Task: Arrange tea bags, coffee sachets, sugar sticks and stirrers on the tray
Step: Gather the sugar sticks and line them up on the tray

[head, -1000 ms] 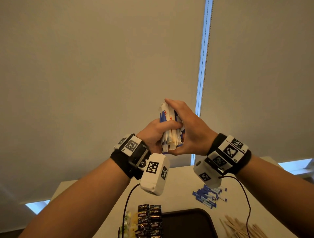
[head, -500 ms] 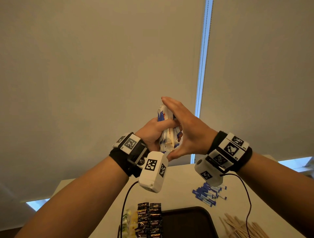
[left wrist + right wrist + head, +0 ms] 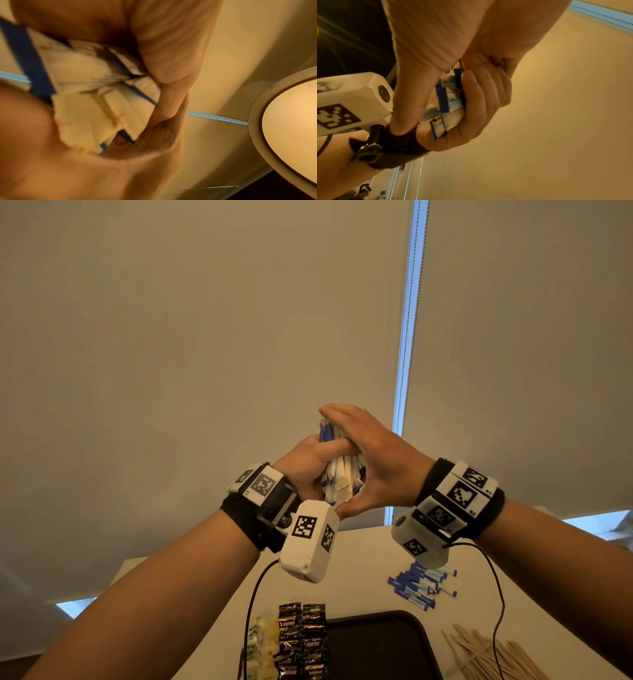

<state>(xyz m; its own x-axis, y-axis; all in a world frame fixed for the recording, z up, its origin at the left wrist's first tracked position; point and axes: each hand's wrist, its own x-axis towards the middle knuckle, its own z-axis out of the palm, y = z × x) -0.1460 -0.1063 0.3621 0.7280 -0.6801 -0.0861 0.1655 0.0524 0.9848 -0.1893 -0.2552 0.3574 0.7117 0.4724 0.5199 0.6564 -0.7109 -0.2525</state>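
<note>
Sugar sticks (image 3: 337, 474), a fat white-and-blue bundle, stand upright in the air above the table (image 3: 373, 549), well above the tray (image 3: 380, 642). The left hand (image 3: 305, 467) is curled round the bundle's middle, gripping it; the right hand (image 3: 373, 463) lies flat against its side and top with fingers straight, thumb under the lower ends, pressing rather than clasping. In the right wrist view the sticks' ends (image 3: 449, 108) look roughly level between the two palms. I judge the step in hand is squaring the bundle before it goes down. Next it needs lowering onto the bare dark tray beside the coffee sachets (image 3: 301, 642), kept tight so nothing fans out. More blue sticks (image 3: 423, 585) and the wooden stirrers (image 3: 493, 655) lie on the table off the tray, not yet dealt with
</note>
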